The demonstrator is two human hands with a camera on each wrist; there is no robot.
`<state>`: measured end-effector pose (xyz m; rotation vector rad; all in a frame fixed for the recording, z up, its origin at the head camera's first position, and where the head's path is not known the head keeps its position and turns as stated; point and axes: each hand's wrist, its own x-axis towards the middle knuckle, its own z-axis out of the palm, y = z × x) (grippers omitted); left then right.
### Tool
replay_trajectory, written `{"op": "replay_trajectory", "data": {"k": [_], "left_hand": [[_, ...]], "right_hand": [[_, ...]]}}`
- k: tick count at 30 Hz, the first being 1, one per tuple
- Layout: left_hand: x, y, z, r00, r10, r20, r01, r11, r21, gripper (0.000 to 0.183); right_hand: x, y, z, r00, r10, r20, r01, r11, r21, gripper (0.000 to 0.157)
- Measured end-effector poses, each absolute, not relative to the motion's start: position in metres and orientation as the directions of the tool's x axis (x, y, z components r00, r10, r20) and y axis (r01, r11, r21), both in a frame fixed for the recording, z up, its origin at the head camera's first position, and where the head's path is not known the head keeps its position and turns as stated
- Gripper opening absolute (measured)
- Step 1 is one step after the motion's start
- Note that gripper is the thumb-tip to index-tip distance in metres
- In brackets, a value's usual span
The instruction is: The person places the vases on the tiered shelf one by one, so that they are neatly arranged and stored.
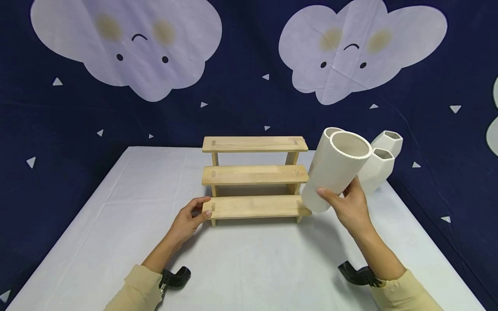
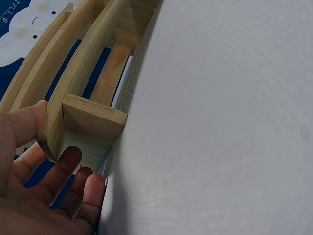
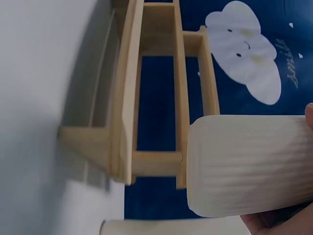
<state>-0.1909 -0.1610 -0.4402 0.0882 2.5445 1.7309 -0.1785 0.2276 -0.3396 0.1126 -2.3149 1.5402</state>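
A three-tier wooden shelf stands on the white-covered table. My left hand grips the left end of its lowest board, thumb and fingers around the corner; in the left wrist view the other fingers curl loosely below the board. My right hand holds a tall white ribbed vase by its lower side, tilted with its round opening up and to the right. The vase's base is close to the shelf's right end. Another white round-mouthed vase is mostly hidden behind it.
Two white faceted vases stand at the table's back right, partly behind the held vase. A dark blue cloth with clouds and triangles hangs behind the table. Black wrist mounts sit on both forearms.
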Motion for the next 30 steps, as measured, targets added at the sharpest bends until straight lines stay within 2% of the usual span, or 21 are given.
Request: {"op": "replay_trajectory", "data": {"k": [9,30], "left_hand": [[-0.191,-0.161,-0.442,-0.997,0.079,-0.023,0.008,0.373,0.928,0.047],[-0.191,-0.162,-0.442,-0.996,0.086,-0.020,0.013,0.366,0.931,0.047]], "right_hand": [[-0.188,0.206,-0.333,-0.933,0.037,0.357,-0.321,0.362,-0.875,0.070],[-0.213,0.156,-0.316,-0.948,-0.095,0.302,-0.316,0.208,-0.926,0.072]]}}
